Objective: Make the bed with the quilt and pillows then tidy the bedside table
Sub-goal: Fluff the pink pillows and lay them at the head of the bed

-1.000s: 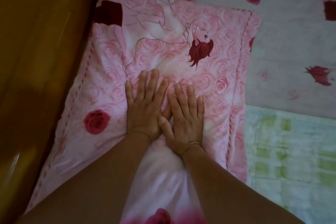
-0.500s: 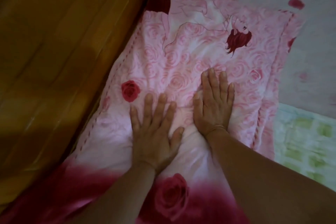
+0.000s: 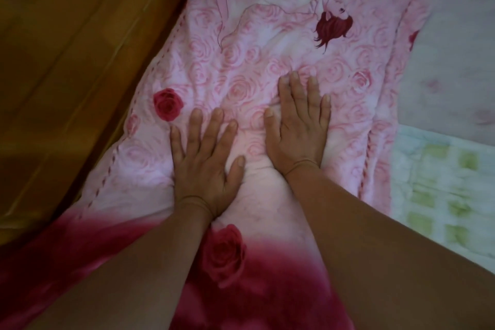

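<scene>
A pink pillow [image 3: 267, 43] printed with roses and a drawn red-haired figure lies along the wooden headboard, its near end fading to dark red. My left hand [image 3: 206, 161] lies flat on it with fingers spread, just below a red rose print. My right hand [image 3: 300, 126] presses flat on the pillow a little further up and to the right, fingers straight. Both forearms cross the lower pillow. A light green and white checked quilt [image 3: 442, 187] lies at the right, beside the pillow.
The wooden headboard [image 3: 80, 61] fills the left side, tight against the pillow. A pale bedsheet with faint red petals [image 3: 460, 43] spreads at the upper right beyond the pillow.
My hands, side by side and touching a second ago, have slid apart across the pillow: the left toward me and left, the right staying higher. The view has shifted to show more of the dark red end.
</scene>
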The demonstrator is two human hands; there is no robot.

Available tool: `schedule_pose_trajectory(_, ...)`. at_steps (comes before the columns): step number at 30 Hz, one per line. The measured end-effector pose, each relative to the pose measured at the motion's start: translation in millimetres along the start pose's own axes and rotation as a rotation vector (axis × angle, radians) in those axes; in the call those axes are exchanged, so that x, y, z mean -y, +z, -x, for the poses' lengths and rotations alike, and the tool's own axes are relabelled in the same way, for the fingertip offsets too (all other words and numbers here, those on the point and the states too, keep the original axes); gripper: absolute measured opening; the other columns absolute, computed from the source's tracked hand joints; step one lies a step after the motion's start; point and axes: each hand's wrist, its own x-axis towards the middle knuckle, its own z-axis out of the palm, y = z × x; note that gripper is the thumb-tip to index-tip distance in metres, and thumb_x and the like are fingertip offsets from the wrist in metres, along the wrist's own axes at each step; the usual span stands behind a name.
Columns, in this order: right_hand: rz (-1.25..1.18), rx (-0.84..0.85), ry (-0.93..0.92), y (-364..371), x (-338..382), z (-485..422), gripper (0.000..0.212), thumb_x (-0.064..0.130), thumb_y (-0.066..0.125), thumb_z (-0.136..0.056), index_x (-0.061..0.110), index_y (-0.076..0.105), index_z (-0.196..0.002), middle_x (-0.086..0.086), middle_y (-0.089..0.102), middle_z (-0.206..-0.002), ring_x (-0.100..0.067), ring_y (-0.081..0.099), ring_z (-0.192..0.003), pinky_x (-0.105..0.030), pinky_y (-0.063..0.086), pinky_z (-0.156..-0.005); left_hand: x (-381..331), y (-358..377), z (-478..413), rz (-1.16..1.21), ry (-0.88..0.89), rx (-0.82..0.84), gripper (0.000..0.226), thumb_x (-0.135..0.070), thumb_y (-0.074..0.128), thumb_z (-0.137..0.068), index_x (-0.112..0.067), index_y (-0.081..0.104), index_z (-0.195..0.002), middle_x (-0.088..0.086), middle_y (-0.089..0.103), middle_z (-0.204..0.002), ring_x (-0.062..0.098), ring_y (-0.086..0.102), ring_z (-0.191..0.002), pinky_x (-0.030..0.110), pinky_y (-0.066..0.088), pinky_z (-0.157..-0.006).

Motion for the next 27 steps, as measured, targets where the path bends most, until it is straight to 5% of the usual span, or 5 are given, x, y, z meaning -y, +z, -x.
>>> schedule_pose_trajectory(9,0.110,0.578,-0.067,-83,63,146,0.112,0.090,0.011,-0.066,0.021,0.009,-0.153,-0.010,-0.011,-0.160,-0.042,-0.014,-0.144,-0.071,-0.001,-0.107,-1,-3,-3,-0.009,-0.053,0.088,0.062,-0.049,0.021,-0.093,-0.025,0.028,-0.150,-0.002,0.012,-0.161,0.026,0.003,-0.149,0.058,0.002,-0.116)
schedule_pose_trajectory(12,0.140,0.518,-0.048,-63,52,160,0.123,0.097,0.023,-0.058,0.017,0.025,-0.151,-0.011,0.006,-0.161,-0.040,-0.001,-0.146,-0.075,0.010,-0.104,0,-3,-4,-0.022,-0.041,0.097,0.064,-0.049,0.017,-0.093,-0.023,0.027,-0.151,-0.002,0.012,-0.161,0.024,0.003,-0.149,0.057,0.001,-0.116)
schedule_pose_trajectory(17,0.154,0.475,-0.061,-46,47,152,0.126,0.099,0.021,-0.054,0.025,-0.013,-0.151,-0.001,-0.032,-0.155,-0.032,-0.037,-0.138,-0.069,-0.013,-0.106,-1,-5,-9,-0.080,-0.045,0.116,0.065,-0.050,0.007,-0.094,-0.024,0.015,-0.153,-0.004,0.001,-0.162,0.022,-0.008,-0.149,0.052,-0.010,-0.116)
schedule_pose_trajectory(24,0.069,0.446,-0.056,-42,37,158,0.124,0.097,0.022,-0.052,0.032,-0.021,-0.148,0.006,-0.034,-0.154,-0.028,-0.040,-0.136,-0.066,-0.019,-0.105,-12,-43,-5,0.125,-0.083,0.472,0.063,-0.053,0.015,-0.098,-0.027,0.000,-0.154,-0.004,-0.015,-0.161,0.019,-0.018,-0.147,0.053,-0.012,-0.116)
schedule_pose_trajectory(27,0.050,0.476,-0.061,-45,36,160,0.123,0.097,0.025,-0.055,0.032,-0.026,-0.146,0.007,-0.038,-0.152,-0.029,-0.042,-0.134,-0.066,-0.020,-0.104,-2,-83,62,0.046,-0.044,0.276,0.060,-0.060,0.008,-0.096,-0.039,-0.005,-0.151,-0.002,-0.019,-0.160,0.026,-0.017,-0.147,0.056,-0.012,-0.114)
